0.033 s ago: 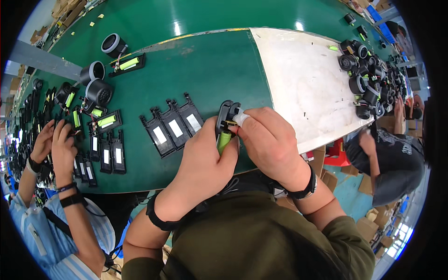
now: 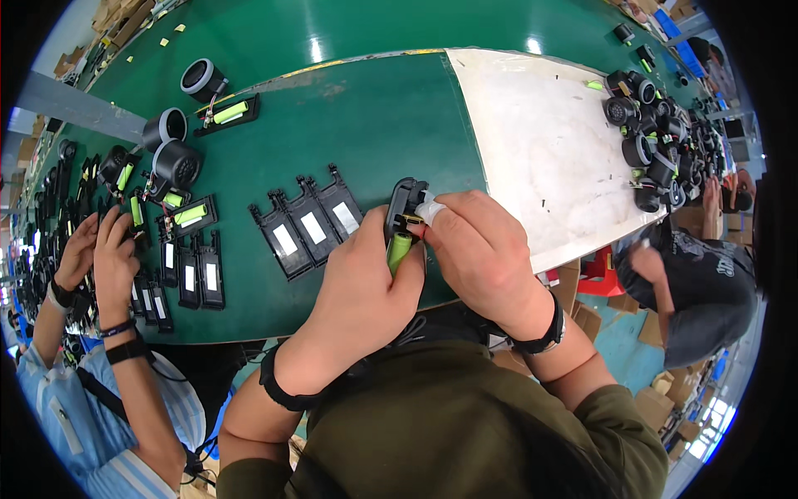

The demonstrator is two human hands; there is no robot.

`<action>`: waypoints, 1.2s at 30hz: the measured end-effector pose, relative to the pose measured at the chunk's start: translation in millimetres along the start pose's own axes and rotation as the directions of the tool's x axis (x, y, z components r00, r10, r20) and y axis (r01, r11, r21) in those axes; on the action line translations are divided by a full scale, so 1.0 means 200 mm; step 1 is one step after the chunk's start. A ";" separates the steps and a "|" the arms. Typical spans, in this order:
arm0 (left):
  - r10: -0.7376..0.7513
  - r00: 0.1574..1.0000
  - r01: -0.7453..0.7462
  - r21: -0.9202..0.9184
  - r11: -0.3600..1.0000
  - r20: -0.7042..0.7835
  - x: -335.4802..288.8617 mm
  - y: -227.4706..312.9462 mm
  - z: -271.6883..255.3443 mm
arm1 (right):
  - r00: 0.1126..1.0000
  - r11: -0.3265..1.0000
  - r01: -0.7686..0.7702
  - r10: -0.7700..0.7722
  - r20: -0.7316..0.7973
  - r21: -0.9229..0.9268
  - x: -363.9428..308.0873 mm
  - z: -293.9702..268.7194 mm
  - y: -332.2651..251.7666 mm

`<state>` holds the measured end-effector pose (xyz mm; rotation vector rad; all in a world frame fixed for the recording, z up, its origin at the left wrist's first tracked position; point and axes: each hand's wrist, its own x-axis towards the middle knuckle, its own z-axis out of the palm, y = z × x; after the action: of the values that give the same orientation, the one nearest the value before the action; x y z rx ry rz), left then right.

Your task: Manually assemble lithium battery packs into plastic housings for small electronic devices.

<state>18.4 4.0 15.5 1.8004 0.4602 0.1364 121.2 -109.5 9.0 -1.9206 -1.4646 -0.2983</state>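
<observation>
The left hand (image 2: 362,283) is gripping, its thumb (image 2: 406,279) pointing toward one o'clock, the left forearm (image 2: 259,416) slanting in from seven. Just beside it, at three o'clock, the right hand (image 2: 490,249) is pinching toward ten, the right forearm (image 2: 572,370) angling in from five.

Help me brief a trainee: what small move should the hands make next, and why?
Probably a gentle inward nudge of the small red part by the right hand, while the left hand steadies the black casing: the casing is open, the green cell is exposed, and the red part shows right beside that hand.
</observation>
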 end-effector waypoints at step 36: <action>0.189 0.982 -0.180 0.211 0.961 -0.023 -0.04 0.00 0.00 | 0.994 0.997 0.030 -0.036 0.101 0.067 0.06 -0.04 -0.01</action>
<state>11.9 1.2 16.2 2.0493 0.3460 0.2658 125.3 -105.3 21.7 -1.8851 -1.5545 -0.1671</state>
